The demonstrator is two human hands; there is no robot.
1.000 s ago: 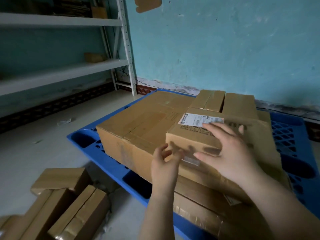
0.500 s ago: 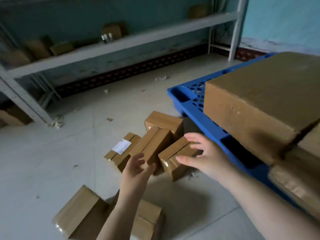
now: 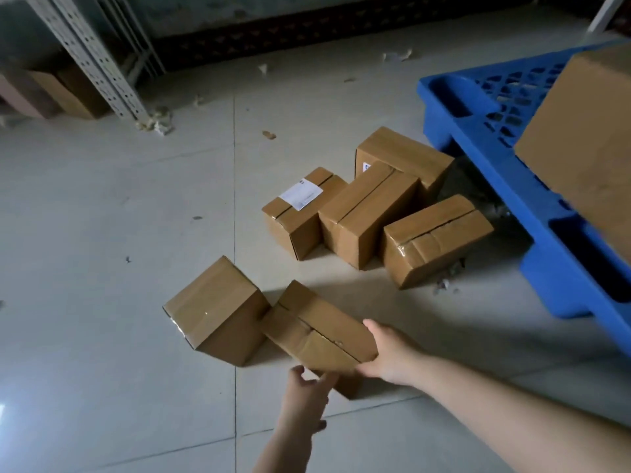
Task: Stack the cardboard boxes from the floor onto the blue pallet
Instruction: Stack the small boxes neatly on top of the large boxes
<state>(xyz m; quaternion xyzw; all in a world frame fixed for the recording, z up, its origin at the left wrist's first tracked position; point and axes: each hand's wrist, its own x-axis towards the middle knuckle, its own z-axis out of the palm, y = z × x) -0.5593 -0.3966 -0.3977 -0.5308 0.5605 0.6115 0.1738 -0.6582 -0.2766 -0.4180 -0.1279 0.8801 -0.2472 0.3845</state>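
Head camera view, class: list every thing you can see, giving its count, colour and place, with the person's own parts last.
small cardboard boxes: six, brown, on the floor; four clustered by the pallet, two near the hands
blue plastic pallet: one, right side
large cardboard box: one, brown, on the pallet
perforated metal shelf posts: pale grey, upper left
paper scraps: several, whitish, scattered on the floor
tiled floor: pale grey
left hand: one, under the nearest box's end
right hand: one, holding the nearest box's right end

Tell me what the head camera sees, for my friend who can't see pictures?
Two hands, right hand and left hand, grip a tilted cardboard box on the tiled floor. Five more boxes lie nearby, beside a blue pallet holding a big box.
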